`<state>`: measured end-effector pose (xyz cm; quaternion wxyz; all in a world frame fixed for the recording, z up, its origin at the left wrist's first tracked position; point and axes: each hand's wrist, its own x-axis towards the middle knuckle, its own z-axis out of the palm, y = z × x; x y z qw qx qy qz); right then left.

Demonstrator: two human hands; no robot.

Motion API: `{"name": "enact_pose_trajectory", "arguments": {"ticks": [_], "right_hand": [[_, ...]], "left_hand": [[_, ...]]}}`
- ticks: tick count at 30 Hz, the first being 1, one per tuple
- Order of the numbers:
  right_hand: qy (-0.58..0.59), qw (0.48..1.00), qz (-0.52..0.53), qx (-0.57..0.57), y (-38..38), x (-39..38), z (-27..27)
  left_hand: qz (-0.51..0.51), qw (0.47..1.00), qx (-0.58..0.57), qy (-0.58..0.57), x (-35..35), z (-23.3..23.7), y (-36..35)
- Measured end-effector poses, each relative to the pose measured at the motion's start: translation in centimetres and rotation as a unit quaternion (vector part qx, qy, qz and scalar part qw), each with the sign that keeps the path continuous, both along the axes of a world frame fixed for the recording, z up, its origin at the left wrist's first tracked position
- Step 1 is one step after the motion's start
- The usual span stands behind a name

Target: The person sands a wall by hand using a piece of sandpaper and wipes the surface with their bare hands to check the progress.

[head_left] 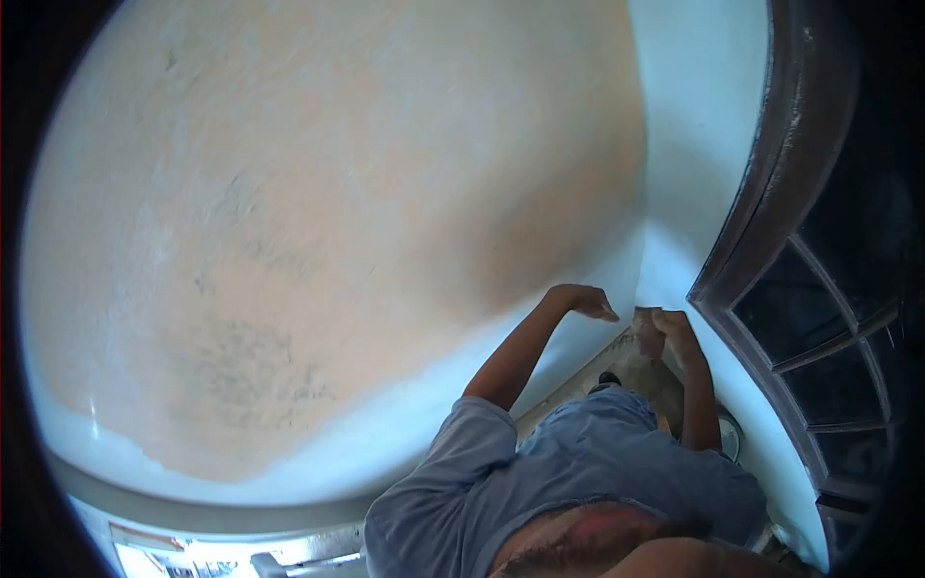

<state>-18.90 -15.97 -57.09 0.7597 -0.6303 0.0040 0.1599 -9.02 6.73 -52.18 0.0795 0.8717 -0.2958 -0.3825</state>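
Note:
My left hand (588, 302) is raised near the wall corner, wrist bent and fingers loosely curved toward the right. Nothing shows in it. Close by on the right, my right hand (676, 329) is closed on the edge of a flat brown piece (649, 337), whose exact kind I cannot make out. That piece hangs between the two hands, in front of the corner. Beside my left arm is the large wall (385, 193), with patchy peach areas, a white lower band and dark speckled stains.
A narrow pale wall (703, 87) meets the large wall at the corner. On the right stands a brown window frame (761, 212) with dark panes. Behind my right arm is part of a round container (730, 438). Floor (578, 383) shows below my hands.

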Motion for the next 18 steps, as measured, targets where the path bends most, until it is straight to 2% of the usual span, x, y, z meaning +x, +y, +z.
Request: {"name": "enact_pose_trajectory", "arguments": {"ticks": [1,2,3,4,5,6,7,8,9,11,13,14,15,16,17,18], "right_hand": [[0.02,1.0,-0.011,0.009,-0.1,-0.4,0.0],[0.02,0.999,0.023,0.017,-0.4,-0.2,-1.3],[0.022,0.998,0.052,0.024,-0.1,-0.1,-1.5],[0.0,0.999,0.05,0.006,0.8,0.1,-1.8],[0.006,0.998,0.066,0.004,1.6,0.4,-2.5],[0.013,0.996,0.081,-0.019,3.0,0.4,-0.8],[0.017,0.994,0.095,-0.044,4.3,0.6,0.6],[0.003,0.986,0.136,-0.092,5.3,0.9,1.6],[0.008,0.984,0.153,-0.094,6.3,0.2,1.6],[-0.009,0.981,0.191,-0.031,9.0,0.1,1.2],[0.005,0.974,0.223,-0.031,10.9,-0.1,1.3],[0.0,0.972,0.235,0.0,11.9,-0.2,0.3],[-0.002,0.968,0.249,0.029,12.7,-0.6,0.5],[-0.003,0.966,0.259,0.022,13.2,-1.1,0.9],[-0.002,0.962,0.273,0.011,13.2,-1.4,0.7],[0.002,0.949,0.315,-0.006,13.0,-1.6,0.1]], "left_hand": [[0.013,1.0,-0.001,0.005,-1.7,1.3,1.2],[0.09,0.978,-0.182,-0.034,-3.6,3.1,3.2],[0.162,0.917,-0.356,-0.076,-5.7,6.2,5.1],[0.113,0.867,-0.392,-0.286,-7.3,10.7,7.1],[0.073,0.774,-0.37,-0.509,-8.8,13.3,10.3],[0.09,0.68,-0.365,-0.629,-10.6,16.5,12.7],[0.085,0.485,-0.363,-0.791,-11.7,19.7,13.9],[0.193,0.407,-0.295,-0.843,-14.0,22.2,14.5],[0.217,0.292,-0.074,-0.929,-15.3,25.1,14.4],[0.257,0.285,-0.065,-0.921,-14.2,24.1,17.3],[0.33,0.436,0.059,-0.835,-12.5,21.7,14.9],[0.266,0.533,0.026,-0.802,-11.7,18.7,14.8],[0.255,0.717,0.228,-0.607,-10.1,16.0,13.2],[0.088,0.651,0.265,-0.706,-9.1,10.8,12.7],[0.01,0.646,0.166,-0.745,-9.8,5.8,12.6],[0.052,0.774,-0.086,-0.625,-10.5,0.9,13.3]]}}
